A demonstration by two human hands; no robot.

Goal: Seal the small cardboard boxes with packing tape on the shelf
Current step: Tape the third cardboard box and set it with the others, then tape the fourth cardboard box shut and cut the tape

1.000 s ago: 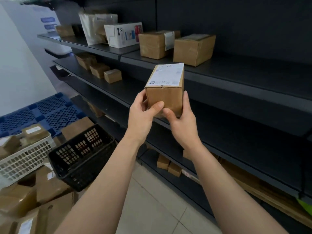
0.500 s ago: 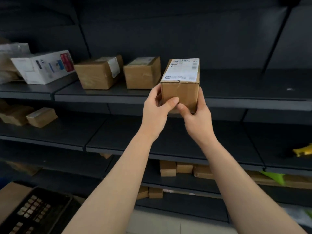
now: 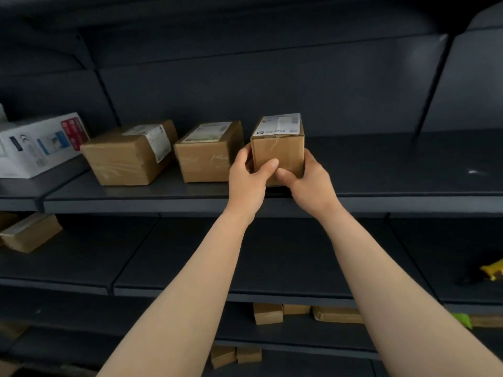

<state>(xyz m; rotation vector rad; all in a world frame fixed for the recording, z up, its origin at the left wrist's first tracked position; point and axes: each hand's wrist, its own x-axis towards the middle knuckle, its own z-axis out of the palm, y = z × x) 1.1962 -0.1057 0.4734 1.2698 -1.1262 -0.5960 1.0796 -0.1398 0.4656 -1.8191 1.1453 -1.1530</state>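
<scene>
Both hands, the left hand and right hand, gripped the small cardboard box at the near edge of the dark shelf, just right of two taped boxes.

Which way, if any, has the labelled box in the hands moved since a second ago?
Yes: up to shelf level. The labelled box, earlier below the nearest brown box, is now just right of it, gripped by left hand and right hand.

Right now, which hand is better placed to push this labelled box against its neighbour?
Probably the right hand: it holds the labelled box on its outer side and could push leftward. The left hand fills the gap toward the neighbouring box.
</scene>
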